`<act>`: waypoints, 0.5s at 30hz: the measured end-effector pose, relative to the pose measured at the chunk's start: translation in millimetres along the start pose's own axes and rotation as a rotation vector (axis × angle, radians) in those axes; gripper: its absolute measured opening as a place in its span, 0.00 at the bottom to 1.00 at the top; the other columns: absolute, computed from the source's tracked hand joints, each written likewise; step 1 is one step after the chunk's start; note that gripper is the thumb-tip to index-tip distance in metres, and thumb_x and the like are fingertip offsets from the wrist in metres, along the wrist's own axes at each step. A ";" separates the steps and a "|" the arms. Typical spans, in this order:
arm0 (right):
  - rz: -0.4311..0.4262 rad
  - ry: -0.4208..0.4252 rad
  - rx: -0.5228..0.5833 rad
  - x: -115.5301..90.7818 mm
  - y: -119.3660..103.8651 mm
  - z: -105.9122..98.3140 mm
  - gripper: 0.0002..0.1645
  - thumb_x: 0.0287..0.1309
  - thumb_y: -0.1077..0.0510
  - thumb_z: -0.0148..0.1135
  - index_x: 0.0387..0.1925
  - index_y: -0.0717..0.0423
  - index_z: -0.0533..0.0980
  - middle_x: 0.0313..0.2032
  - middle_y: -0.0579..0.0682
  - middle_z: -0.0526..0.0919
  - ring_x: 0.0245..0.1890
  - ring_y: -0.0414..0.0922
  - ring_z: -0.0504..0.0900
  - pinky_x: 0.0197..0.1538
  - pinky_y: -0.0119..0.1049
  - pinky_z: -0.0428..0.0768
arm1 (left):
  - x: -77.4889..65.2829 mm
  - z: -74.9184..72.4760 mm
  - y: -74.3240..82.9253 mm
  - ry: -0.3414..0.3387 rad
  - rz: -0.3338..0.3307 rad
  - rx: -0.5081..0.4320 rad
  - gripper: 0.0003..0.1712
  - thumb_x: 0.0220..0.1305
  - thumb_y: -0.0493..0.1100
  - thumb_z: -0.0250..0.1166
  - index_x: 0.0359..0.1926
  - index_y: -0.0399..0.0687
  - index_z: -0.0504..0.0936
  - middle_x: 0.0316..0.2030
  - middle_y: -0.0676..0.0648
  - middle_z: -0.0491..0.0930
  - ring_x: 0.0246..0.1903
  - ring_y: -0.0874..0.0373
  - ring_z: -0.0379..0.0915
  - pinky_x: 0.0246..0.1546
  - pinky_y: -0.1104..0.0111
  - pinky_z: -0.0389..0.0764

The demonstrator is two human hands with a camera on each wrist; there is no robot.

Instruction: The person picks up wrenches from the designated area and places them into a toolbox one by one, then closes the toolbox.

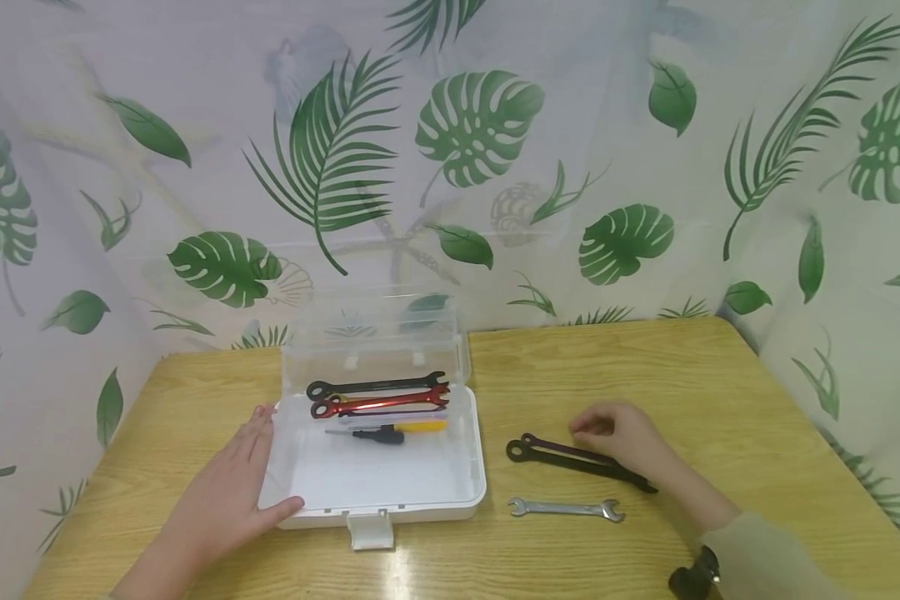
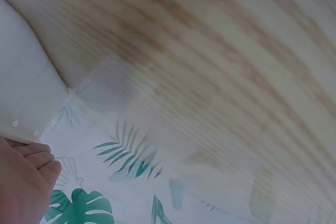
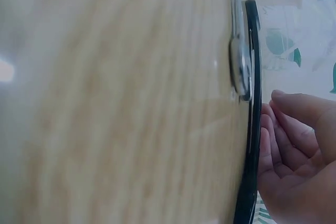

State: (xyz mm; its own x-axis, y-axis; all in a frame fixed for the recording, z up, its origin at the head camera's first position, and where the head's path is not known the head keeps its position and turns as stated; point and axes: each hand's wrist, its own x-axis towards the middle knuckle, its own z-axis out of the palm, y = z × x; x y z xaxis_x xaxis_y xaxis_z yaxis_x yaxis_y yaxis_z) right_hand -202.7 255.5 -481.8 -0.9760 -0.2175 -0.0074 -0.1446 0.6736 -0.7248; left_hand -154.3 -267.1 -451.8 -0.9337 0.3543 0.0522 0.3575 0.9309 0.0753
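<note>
My left hand [image 1: 228, 475] lies along the left side of a white plastic toolbox [image 1: 480, 492], fingers extended and thumb at the front rim. In the left wrist view, that hand [image 2: 26, 182] touches the box wall. Inside lie a black wrench [image 1: 378, 386], a red wrench [image 1: 382, 402] and a screwdriver with a black handle [image 1: 381, 436]. My right hand [image 1: 630, 437] is over two dark combination wrenches [image 1: 570, 460] on the table, its fingers loosely bent. Nothing shows between its thumb and fingers in the right wrist view. Nearer me lies a silver open-end wrench [image 1: 566, 507].
The toolbox's clear lid [image 1: 375, 358] stands raised at the back, near the leaf-patterned cloth [image 1: 495, 267]. A white latch [image 1: 371, 531] hangs at the box's front. A yellow handle [image 1: 423, 426] lies in the box. The wood-grain table [image 1: 570, 375] extends beneath everything.
</note>
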 end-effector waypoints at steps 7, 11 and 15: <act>0.014 -0.017 0.009 0.6 3.6 3.0 0.10 0.61 0.61 0.76 0.42 0.62 0.87 0.37 0.52 0.91 0.35 0.42 0.86 0.37 0.28 0.84 | -0.2 0.6 -0.3 -0.002 0.001 -0.003 0.68 0.64 0.77 0.63 0.78 0.22 0.56 0.82 0.28 0.53 0.80 0.30 0.54 0.78 0.40 0.65; 0.007 -0.031 0.011 0.8 5.3 3.1 0.11 0.59 0.61 0.78 0.42 0.63 0.87 0.35 0.51 0.90 0.34 0.41 0.84 0.35 0.28 0.83 | -0.1 1.7 -0.5 0.000 0.002 0.001 0.68 0.64 0.77 0.63 0.78 0.22 0.56 0.82 0.28 0.54 0.80 0.30 0.55 0.78 0.40 0.66; -0.009 -0.043 0.015 0.4 6.6 4.6 0.11 0.58 0.61 0.79 0.41 0.62 0.87 0.34 0.49 0.89 0.32 0.39 0.83 0.35 0.28 0.83 | 0.1 2.5 -0.6 -0.001 -0.005 0.002 0.69 0.64 0.77 0.63 0.78 0.22 0.55 0.82 0.28 0.53 0.80 0.30 0.54 0.78 0.41 0.66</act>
State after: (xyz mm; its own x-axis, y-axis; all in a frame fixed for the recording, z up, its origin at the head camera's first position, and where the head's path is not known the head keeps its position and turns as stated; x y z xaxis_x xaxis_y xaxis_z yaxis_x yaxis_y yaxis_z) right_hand -203.3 256.6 -489.8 -0.9668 -0.2537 -0.0305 -0.1503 0.6612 -0.7350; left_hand -154.6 -267.4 -454.4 -0.9354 0.3497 0.0512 0.3528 0.9328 0.0733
